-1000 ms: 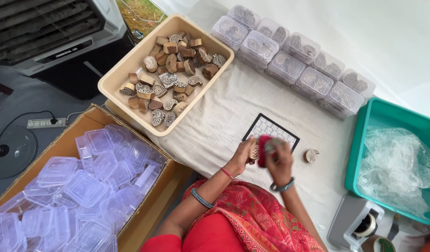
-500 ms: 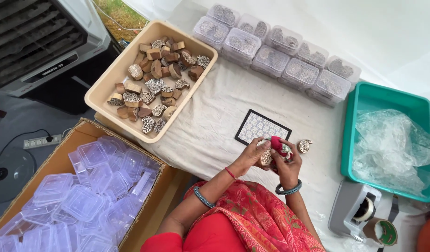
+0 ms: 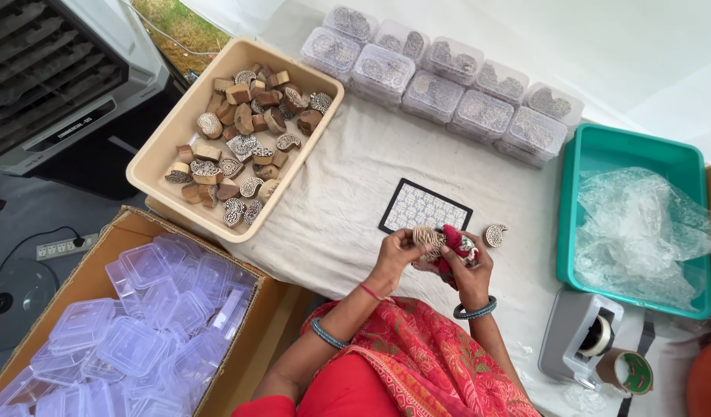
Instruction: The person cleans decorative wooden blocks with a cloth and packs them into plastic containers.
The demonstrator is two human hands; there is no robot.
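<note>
Two hands meet over the white cloth, near centre. Left hand has its fingers clamped on a carved wooden block, patterned face up. Right hand is closed on a red cloth pressed against that block; block and cloth touching, both held just off the table.

Near left: cardboard box full of clear plastic containers. Near right: grey tape dispenser, with a tape roll beside it.

Just right of the hands, a second paisley-shaped block lies on the cloth, not touched. Just beyond the hands: black-edged patterned card, flat on the cloth.

Right: teal tray holding crumpled clear plastic wrap.

Far left: beige tray heaped with more wooden blocks, mixed shapes, some carved face up. Far centre to right: row of lidded clear boxes with blocks inside, touching side by side. Grey cooler unit at the far left edge, off the table.
</note>
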